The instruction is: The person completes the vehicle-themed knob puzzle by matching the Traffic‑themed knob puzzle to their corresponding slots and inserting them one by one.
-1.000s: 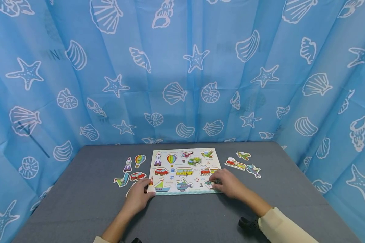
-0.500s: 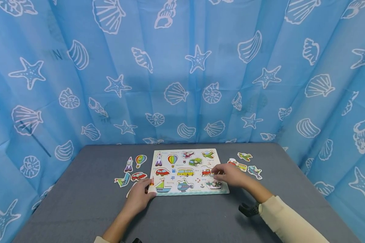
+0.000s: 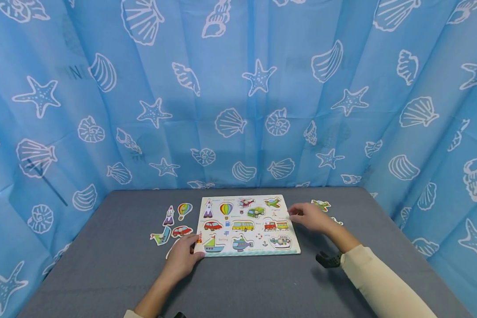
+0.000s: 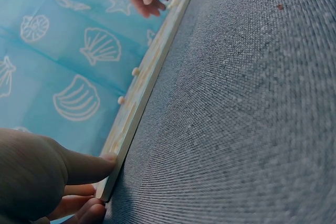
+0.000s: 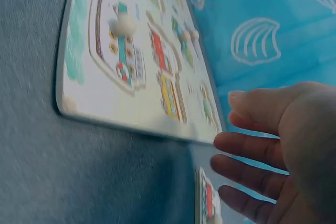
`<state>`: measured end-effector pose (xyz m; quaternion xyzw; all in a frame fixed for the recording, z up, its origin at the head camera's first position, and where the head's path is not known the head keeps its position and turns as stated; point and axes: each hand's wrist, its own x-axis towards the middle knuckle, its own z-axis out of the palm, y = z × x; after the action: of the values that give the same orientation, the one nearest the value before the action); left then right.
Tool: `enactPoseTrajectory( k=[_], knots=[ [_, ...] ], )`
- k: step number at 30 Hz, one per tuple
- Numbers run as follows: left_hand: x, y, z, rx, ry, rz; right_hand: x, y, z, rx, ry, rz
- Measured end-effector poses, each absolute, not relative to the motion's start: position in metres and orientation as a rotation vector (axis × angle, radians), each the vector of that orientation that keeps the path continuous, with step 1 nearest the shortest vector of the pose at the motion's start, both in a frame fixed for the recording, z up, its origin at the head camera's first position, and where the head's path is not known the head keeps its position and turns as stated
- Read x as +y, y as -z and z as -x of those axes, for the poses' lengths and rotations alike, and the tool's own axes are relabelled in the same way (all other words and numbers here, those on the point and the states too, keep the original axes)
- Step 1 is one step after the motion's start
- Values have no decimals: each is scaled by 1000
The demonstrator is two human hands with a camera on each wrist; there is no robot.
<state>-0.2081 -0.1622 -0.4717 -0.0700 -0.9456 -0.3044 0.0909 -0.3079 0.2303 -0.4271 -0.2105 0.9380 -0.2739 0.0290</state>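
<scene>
A wooden picture puzzle board (image 3: pixel 262 254) with vehicle shapes lies flat on the table. My left hand (image 3: pixel 180 257) grips its near left corner; in the left wrist view the thumb (image 4: pixel 97 167) lies on the board's edge, the fingers at its side and below. My right hand (image 3: pixel 311 216) hovers by the board's right edge, fingers loosely bent and holding nothing. A knobbed ship piece (image 5: pixel 125 51) sits in its recess at the near right corner. Below the right hand's fingers lies the train piece (image 5: pixel 209 203), mostly hidden from the head view.
Left of the board lie loose pieces: a rocket (image 3: pixel 168 216), a balloon (image 3: pixel 184 210), a red car (image 3: pixel 181 231) and a sailboat (image 3: pixel 160 236). On the right are a green plane (image 3: pixel 322 205) and a partly covered piece (image 3: pixel 337 221). A blue shell-patterned curtain (image 3: pixel 258 128) hangs behind the grey table.
My right hand has let go of the ship piece, left in its recess, and moved up and right past the board's edge, over the train piece. My left hand stays at its corner.
</scene>
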Motion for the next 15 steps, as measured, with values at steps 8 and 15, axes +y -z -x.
enactPoseTrajectory(
  k=[8,15],
  knots=[
    [-162,472,208,-2823,900,184,242,434,313,3025,903,479],
    [-162,473,208,-2833,901,172,251,449,317,3148,915,496]
  ],
)
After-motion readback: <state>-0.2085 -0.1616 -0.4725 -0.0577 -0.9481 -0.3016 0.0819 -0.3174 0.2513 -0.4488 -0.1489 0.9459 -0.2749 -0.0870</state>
